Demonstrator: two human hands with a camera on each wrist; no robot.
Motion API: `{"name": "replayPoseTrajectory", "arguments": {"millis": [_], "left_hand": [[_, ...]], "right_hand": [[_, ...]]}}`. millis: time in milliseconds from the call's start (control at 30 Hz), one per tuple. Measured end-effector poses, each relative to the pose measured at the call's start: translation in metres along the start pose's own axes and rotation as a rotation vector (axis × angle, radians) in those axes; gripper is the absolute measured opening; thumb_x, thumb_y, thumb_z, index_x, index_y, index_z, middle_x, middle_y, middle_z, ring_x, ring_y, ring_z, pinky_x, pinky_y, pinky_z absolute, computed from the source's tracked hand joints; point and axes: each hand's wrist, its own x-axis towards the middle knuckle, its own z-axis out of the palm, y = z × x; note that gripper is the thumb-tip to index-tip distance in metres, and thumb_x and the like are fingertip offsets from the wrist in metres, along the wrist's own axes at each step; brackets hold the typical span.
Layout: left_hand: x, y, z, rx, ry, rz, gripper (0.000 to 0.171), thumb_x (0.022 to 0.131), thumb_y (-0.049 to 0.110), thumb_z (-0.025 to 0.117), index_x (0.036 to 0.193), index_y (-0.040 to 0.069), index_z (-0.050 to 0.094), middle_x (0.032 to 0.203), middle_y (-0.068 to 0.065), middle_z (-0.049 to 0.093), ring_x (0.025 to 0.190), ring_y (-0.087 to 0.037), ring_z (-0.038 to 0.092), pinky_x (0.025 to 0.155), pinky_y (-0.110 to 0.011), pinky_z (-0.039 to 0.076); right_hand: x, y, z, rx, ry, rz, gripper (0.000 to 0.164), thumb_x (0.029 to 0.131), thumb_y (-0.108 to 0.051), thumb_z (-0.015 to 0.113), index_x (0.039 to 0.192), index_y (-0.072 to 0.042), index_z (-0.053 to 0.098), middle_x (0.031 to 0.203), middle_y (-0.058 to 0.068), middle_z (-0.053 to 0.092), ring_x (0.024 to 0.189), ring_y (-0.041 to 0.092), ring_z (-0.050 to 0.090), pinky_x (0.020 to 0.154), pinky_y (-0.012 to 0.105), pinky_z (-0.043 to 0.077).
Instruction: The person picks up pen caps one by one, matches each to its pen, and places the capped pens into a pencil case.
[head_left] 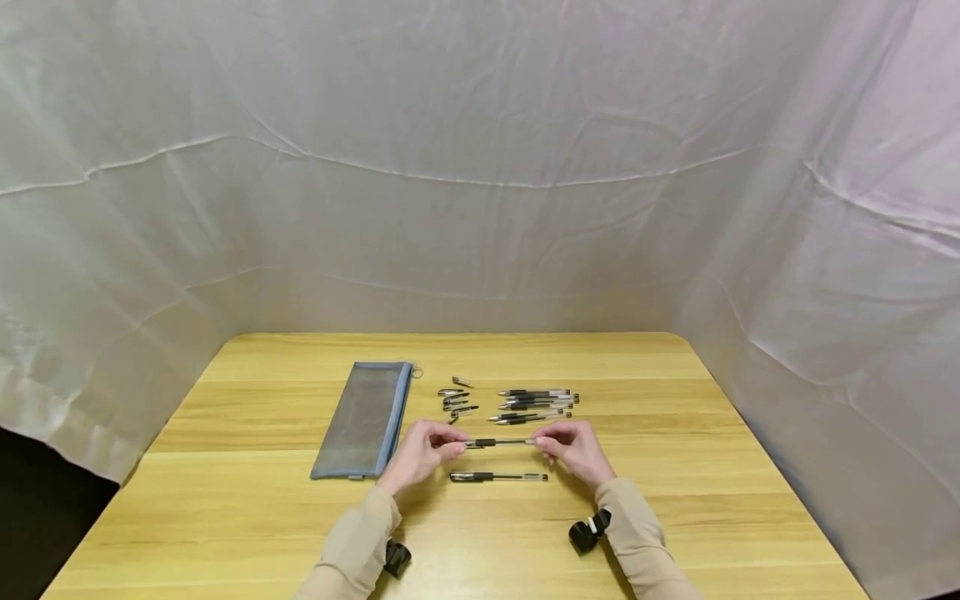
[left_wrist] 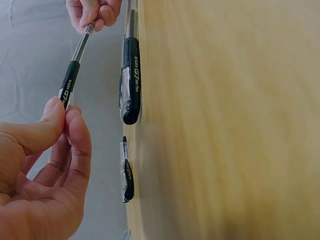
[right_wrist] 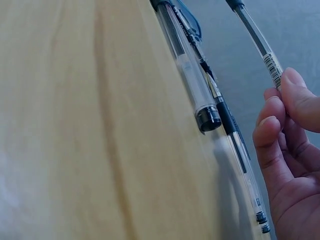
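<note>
Held level over the table between my two hands is a clear-barrelled gel pen (head_left: 504, 442) with a black grip. My left hand (head_left: 422, 454) pinches its cap end between thumb and fingers; the fingertips (left_wrist: 75, 122) hide most of the cap. At the tail end, by the barcode label, my right hand (head_left: 576, 448) pinches the barrel (right_wrist: 271, 67) with thumb and forefinger. A second gel pen (head_left: 498, 477) lies capped on the table just nearer to me, parallel to the held one.
Beyond my right hand lie several uncapped pens (head_left: 536, 395) in a rough row, tips to the left. Several loose black-and-clear caps (head_left: 456, 392) are scattered left of them. A grey mesh pouch (head_left: 356, 421) with blue edging lies flat at the left. Grey curtains (head_left: 480, 250) surround the wooden table (head_left: 712, 517).
</note>
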Motion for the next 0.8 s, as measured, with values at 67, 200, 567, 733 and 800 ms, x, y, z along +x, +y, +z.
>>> {"name": "replayPoseTrajectory", "arguments": {"millis": [67,200,567,733,800], "left_hand": [[-0.001,0.0,0.0,0.005,0.007,0.003,0.017,0.091,0.008,0.071,0.105,0.0,0.076,0.097,-0.017,0.075,0.074,-0.006,0.059,0.064,-0.018,0.051],[-0.002,0.0,-0.001,0.008,0.008,0.011,0.017,0.091,0.008,0.072,0.105,0.0,0.076,0.096,-0.017,0.075,0.073,-0.005,0.058,0.064,-0.018,0.05],[0.0,0.0,-0.004,0.031,-0.008,-0.053,0.017,0.091,0.01,0.072,0.106,0.004,0.077,0.098,-0.013,0.075,0.077,-0.008,0.06,0.068,-0.02,0.052],[0.0,-0.002,-0.007,0.046,-0.008,-0.07,0.016,0.091,0.008,0.072,0.104,0.0,0.075,0.095,-0.015,0.075,0.078,-0.009,0.061,0.07,-0.02,0.052],[0.0,-0.002,-0.008,0.051,-0.004,-0.074,0.015,0.09,0.006,0.072,0.102,-0.002,0.075,0.093,-0.015,0.075,0.077,-0.01,0.062,0.07,-0.021,0.053]], "right_hand": [[0.001,0.0,0.0,-0.003,0.007,-0.001,0.018,0.09,0.001,0.07,0.1,0.016,0.07,0.09,0.039,0.068,0.059,0.006,0.06,0.055,0.021,0.054],[0.002,-0.001,0.002,-0.001,0.032,0.013,0.018,0.091,0.001,0.069,0.099,0.016,0.07,0.087,0.038,0.067,0.059,0.005,0.06,0.055,0.019,0.053],[0.0,0.001,-0.003,-0.027,-0.04,-0.06,0.019,0.09,-0.004,0.071,0.102,0.01,0.073,0.092,0.031,0.069,0.066,0.012,0.066,0.063,0.024,0.059],[-0.002,0.003,-0.008,-0.115,-0.131,-0.054,0.019,0.09,-0.007,0.072,0.105,0.005,0.074,0.101,0.025,0.072,0.082,0.004,0.067,0.077,0.02,0.057],[-0.003,0.003,-0.011,-0.125,-0.173,-0.042,0.021,0.09,-0.006,0.071,0.108,0.005,0.073,0.105,0.025,0.072,0.087,0.001,0.066,0.082,0.018,0.055]]}}
